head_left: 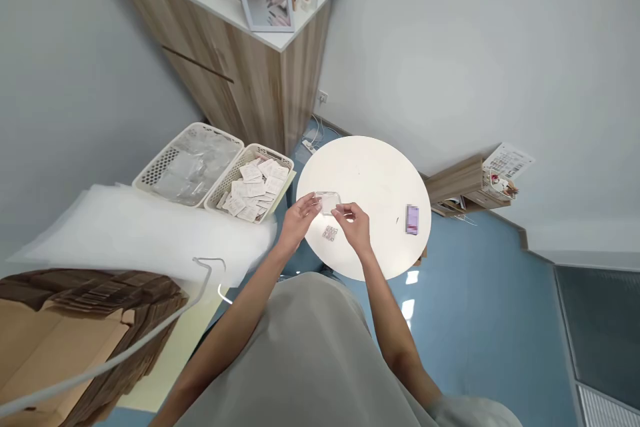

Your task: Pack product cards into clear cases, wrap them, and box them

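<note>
Case (329,203), clear, held over round white table (370,163); left hand (299,215) and right hand (355,221) pinch its opposite sides. Handling: light, even edge grip seems best, kept level. Small patterned piece (330,233): on table, near, untouched.

A wooden cabinet (240,73) with a white top fills the upper left of the frame, a picture frame (267,7) standing on it. Left of centre, one white basket (155,163) holds clear plastic bags (193,170); the basket beside it (276,152) holds white cards (253,190). White sheeting (150,233) lies below them, with brown cardboard (65,353) at lower left. At right, a wooden shelf (457,183) and a printed sheet (507,160) stand above the blue floor (480,307).
</note>
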Motion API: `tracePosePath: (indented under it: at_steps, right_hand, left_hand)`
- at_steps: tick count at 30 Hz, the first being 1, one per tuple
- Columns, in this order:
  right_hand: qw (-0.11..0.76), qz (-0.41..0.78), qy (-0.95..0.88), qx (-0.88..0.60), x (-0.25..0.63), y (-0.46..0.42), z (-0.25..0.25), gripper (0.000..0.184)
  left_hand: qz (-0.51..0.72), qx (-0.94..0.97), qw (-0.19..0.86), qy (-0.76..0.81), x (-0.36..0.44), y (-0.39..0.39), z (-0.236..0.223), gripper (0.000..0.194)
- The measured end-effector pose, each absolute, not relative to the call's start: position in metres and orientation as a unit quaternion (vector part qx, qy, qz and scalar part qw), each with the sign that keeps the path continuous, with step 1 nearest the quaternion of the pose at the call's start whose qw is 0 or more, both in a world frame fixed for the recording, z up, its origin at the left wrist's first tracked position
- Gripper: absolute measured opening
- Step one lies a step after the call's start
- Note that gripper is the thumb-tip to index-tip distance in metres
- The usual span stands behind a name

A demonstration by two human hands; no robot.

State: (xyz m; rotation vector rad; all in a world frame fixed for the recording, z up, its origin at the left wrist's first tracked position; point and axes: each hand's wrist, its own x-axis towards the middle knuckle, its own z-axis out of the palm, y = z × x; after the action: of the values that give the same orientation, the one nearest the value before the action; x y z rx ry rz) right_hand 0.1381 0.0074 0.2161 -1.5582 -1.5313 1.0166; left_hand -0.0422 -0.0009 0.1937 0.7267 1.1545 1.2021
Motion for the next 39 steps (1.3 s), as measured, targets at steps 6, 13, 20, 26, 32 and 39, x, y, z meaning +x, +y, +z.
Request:
tracePosePath:
  at_steps: [6, 13, 20, 26, 32, 39]
  right_hand:
    - [0.382, 0.273, -0.639, -0.609, 0.167, -0.020, 0.227, 0.023]
    - [0.354, 0.270, -0.681, -0.581, 0.193, -0.030, 0.233, 0.026]
    - [0.297, 0.366, -0.736, -0.485, 0.241, -0.022, 0.254, 0.079]
    - [0.335, 0.423, -0.690, -0.482, 0.242, -0.014, 0.251, 0.079]
    - [0.348, 0.503, -0.641, -0.465, 0.234, -0.007, 0.249, 0.075]
    - [0.321, 0.552, -0.600, -0.482, 0.235, -0.005, 0.243, 0.079]
  left_hand:
    - [0.498, 0.346, 0.603, 0.518, 0.004, -0.006, 0.202, 0.088]
    - [0.463, 0.311, 0.659, 0.504, 0.031, -0.006, 0.214, 0.071]
    - [0.355, 0.322, 0.796, 0.370, 0.027, -0.006, 0.225, 0.058]
    - [0.407, 0.377, 0.739, 0.382, 0.029, -0.011, 0.227, 0.087]
    - [0.428, 0.434, 0.678, 0.411, 0.028, -0.011, 0.232, 0.087]
    - [0.401, 0.434, 0.698, 0.404, 0.021, -0.009, 0.228, 0.086]
